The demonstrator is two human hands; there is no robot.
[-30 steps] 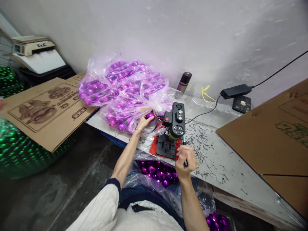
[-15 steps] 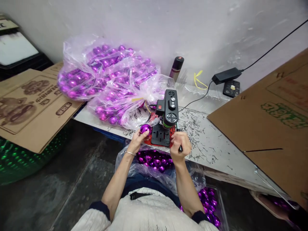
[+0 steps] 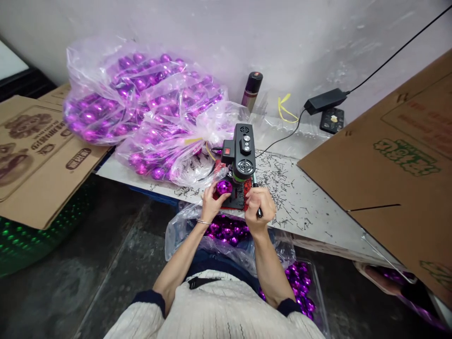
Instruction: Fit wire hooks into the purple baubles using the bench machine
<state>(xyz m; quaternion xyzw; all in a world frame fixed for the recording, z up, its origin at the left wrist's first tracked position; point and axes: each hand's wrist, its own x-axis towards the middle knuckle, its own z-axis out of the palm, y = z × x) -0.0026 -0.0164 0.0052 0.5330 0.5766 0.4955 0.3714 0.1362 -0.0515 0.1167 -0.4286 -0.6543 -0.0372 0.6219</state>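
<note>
Between the thumb and fingers of my left hand [image 3: 212, 201] is a shiny purple faceted ball [image 3: 224, 187], held over the left part of a slotted black base plate [image 3: 236, 201]. Above and just right of the ball stands the head of a small black bench press [image 3: 244, 148], with two round vents, silver buttons and a red switch. My right hand [image 3: 260, 209] is closed around the black-gripped lever [image 3: 259, 213] on the machine's right side. In my lap, below the table edge, an open clear bag [image 3: 228, 230] holds many more purple balls.
Tied clear bags of purple balls [image 3: 148, 99] lie on the table's left. Short dark bits litter the white tabletop [image 3: 282, 188]. Cardboard stands at right [image 3: 381, 165] and left [image 3: 38, 155]. A spray can [image 3: 252, 92] and power adapter [image 3: 325, 101] are by the wall.
My left hand has brought the purple ball rightward over the base plate, closer beneath the press head. My right hand stays on the lever. The whole view has shifted slightly.
</note>
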